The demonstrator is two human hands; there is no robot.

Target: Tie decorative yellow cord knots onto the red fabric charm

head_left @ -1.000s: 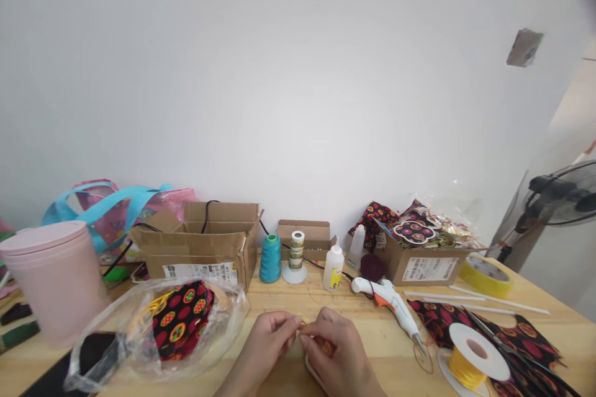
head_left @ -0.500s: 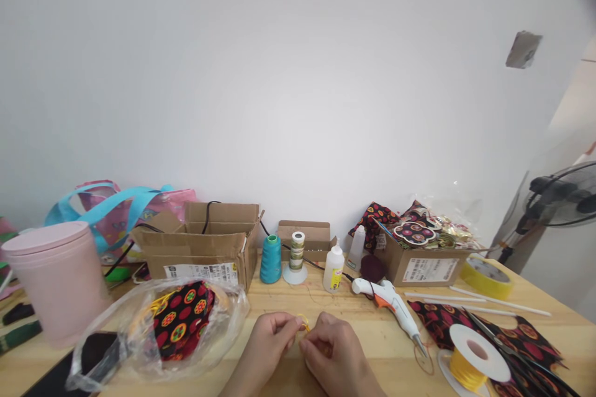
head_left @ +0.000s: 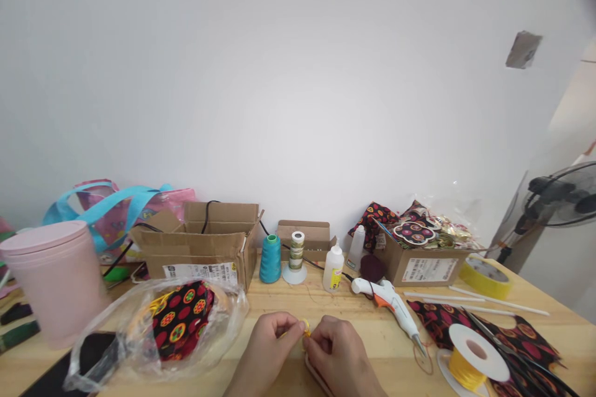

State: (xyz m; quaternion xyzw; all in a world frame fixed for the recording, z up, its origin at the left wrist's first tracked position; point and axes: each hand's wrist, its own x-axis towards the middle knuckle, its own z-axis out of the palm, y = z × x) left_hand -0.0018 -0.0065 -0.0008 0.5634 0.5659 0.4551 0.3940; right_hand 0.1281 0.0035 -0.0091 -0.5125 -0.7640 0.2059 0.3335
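My left hand and my right hand meet low in the middle of the wooden table. Both are closed in a pinch on a thin yellow cord that forms a small loop between the fingertips. A white-edged piece lies under my right hand, mostly hidden. A white spool of the same yellow cord lies to the right of my right hand. A white glue gun rests between that spool and my hands.
A clear plastic bag with patterned fabric lies left of my hands, a pink tub further left. Cardboard boxes, a teal thread cone, a glue bottle, yellow tape, white sticks and scissors crowd the back and right. A fan stands at right.
My hands stay in the same place. The fingers shifted slightly on the yellow cord, and the small loop now stands a little more upright between them.
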